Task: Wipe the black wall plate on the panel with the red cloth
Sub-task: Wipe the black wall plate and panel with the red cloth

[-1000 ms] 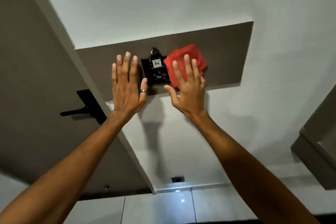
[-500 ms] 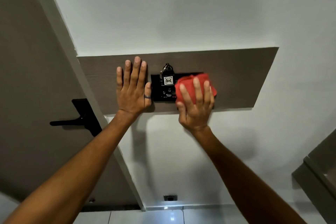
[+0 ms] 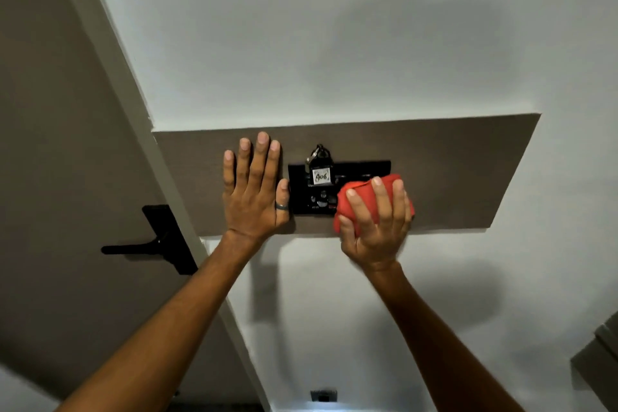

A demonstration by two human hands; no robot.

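red cloth [image 3: 364, 199]: soft, light, bunched; likely best gripped as a wad
right hand [image 3: 376, 227]: clutching cloth over black wall plate [image 3: 302, 191] on panel [image 3: 451, 170]
left hand [image 3: 255, 192]: flat, fingers spread, empty, on panel

The black wall plate [image 3: 339, 189] is seen as a flat, wide rectangle mounted flush on the brown panel [image 3: 451, 174], roughly at the panel's middle; small round controls are set in its lower part, and a key tag marked "406" is hung over its upper middle; its right portion is covered by the red cloth [image 3: 364, 202]; the cloth is bunched into a rounded wad, pressed against the plate's lower right corner and overlapping onto the panel below.
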